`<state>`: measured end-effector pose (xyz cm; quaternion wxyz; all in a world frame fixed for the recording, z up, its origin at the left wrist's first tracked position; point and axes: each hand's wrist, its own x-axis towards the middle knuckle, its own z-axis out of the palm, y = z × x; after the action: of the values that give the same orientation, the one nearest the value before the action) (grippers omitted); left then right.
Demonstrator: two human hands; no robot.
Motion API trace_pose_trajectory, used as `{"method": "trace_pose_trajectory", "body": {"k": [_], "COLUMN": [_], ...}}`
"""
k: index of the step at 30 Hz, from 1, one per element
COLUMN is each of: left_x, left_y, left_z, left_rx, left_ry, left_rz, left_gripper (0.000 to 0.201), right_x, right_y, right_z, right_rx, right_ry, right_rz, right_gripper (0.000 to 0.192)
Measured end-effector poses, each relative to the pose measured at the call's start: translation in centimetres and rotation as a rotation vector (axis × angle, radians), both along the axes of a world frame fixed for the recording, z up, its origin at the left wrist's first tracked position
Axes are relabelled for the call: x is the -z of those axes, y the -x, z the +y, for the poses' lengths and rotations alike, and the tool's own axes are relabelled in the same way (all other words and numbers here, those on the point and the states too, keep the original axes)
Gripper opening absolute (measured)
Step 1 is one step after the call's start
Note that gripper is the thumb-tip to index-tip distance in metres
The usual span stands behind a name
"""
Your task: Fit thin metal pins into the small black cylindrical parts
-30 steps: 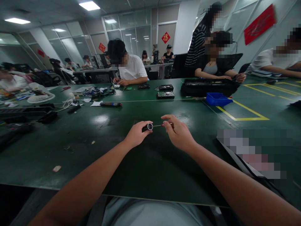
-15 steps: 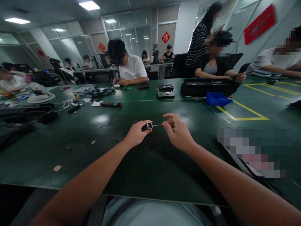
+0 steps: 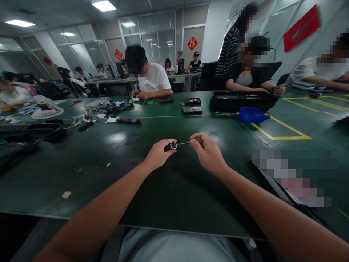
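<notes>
A short black cylinder with a silver-rimmed end (image 3: 171,146) is above the smooth dark-green tabletop (image 3: 174,196), pinched in the left hand (image 3: 158,154), seemingly to steady it, rim exposed. The right hand (image 3: 208,153) grasps a thin-shafted metal screwdriver with a reddish collar (image 3: 188,142), apparently levelled toward the rim; contact is unclear.

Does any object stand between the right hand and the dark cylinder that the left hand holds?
Only the thin metal shaft of the tool in the right hand spans the gap toward the dark cylinder; nothing else visible stands between them.
</notes>
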<state>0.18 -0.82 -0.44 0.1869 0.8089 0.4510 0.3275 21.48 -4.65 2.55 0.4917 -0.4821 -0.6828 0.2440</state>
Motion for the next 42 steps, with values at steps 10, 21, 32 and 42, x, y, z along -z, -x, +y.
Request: {"method": "trace_pose_trajectory", "body": {"k": [10,21,32,42], "left_x": [-0.4,-0.3,-0.4,-0.4], "left_y": [-0.1,0.0,-0.1,-0.1], "left_z": [-0.2,0.0,-0.1,-0.4], "left_rx": [0.077,0.101,0.081,0.049], "left_ry": [-0.047,-0.073,-0.047,-0.035], "left_rz": [0.057,0.139,0.133,0.12], "left_gripper": [0.038,0.038,0.038,0.04], "right_x": [1.3,0.9,0.6,-0.4], "right_y": [0.2,-0.3,-0.1,-0.3], "right_z": [1.5,1.8,0.9,-0.1], "right_rx": [-0.039,0.05,0.063,0.247], "right_ry": [0.179,0.351,0.098,-0.066], "right_rz": [0.53,0.693,0.233,-0.218], "right_gripper": [0.029,0.025,0.03,0.046]}}
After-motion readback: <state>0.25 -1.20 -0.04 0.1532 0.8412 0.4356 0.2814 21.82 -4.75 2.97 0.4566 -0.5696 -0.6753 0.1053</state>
